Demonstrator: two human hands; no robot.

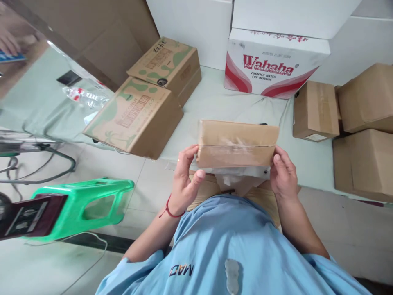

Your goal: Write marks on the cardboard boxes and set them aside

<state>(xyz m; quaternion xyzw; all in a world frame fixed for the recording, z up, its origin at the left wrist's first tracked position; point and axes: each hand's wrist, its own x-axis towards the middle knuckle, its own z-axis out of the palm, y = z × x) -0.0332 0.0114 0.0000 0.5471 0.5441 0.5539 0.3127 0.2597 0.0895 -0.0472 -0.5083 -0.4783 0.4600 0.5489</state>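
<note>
A small brown cardboard box [238, 141], with clear tape wrinkled along the seam of the side facing me, is between my two hands at the near edge of the cloth-covered table. The fingers of my left hand [184, 178] press against its left end, and the thumb stands away from it. At the other end my right hand [284, 172] has its fingers behind the corner and its thumb close to the near side. The box's underside is hidden, so I cannot tell whether it rests on the table. Crumpled clear plastic [242, 171] shows just below it.
Two coconut cartons, a nearer one [135, 116] and a farther one [168, 67], stand left. A white Wahaha carton [273, 67] is behind, and several brown boxes [364, 159] are stacked right. A plastic bottle [86, 97] lies far left; a green stool [73, 205] stands below.
</note>
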